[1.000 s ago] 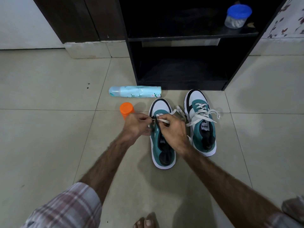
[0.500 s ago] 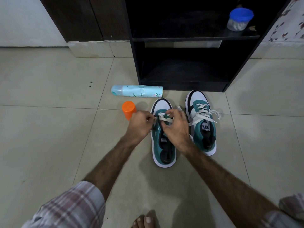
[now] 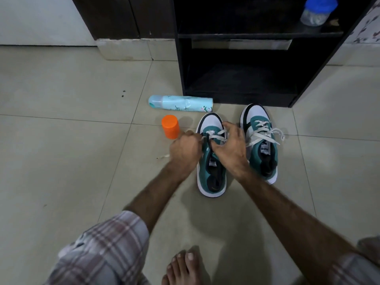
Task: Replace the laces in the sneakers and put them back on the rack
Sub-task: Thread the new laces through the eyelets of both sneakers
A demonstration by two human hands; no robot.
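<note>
Two teal, white and black sneakers stand on the tiled floor in front of the black rack point(image 3: 304, 75). The left sneaker point(image 3: 211, 182) has a white lace point(image 3: 216, 137) through only its front eyelets. My left hand point(image 3: 185, 150) grips one end of that lace at the shoe's left side, and the loose tip point(image 3: 164, 156) trails onto the floor. My right hand point(image 3: 231, 148) hovers over the tongue, its thumb and curled fingers pinching the lace. The right sneaker point(image 3: 264, 155) is fully laced, with its ends lying loose.
A pale blue spray can point(image 3: 181, 102) lies on the floor left of the rack. An orange cap point(image 3: 170, 126) stands beside the left sneaker. A jar with a blue lid point(image 3: 316, 11) sits on the rack's upper shelf. My bare foot point(image 3: 183, 266) is at the bottom.
My left hand has pulled its lace end out to the left, so the tip now trails on the floor. My right hand has lifted and spread its fingers over the tongue.
</note>
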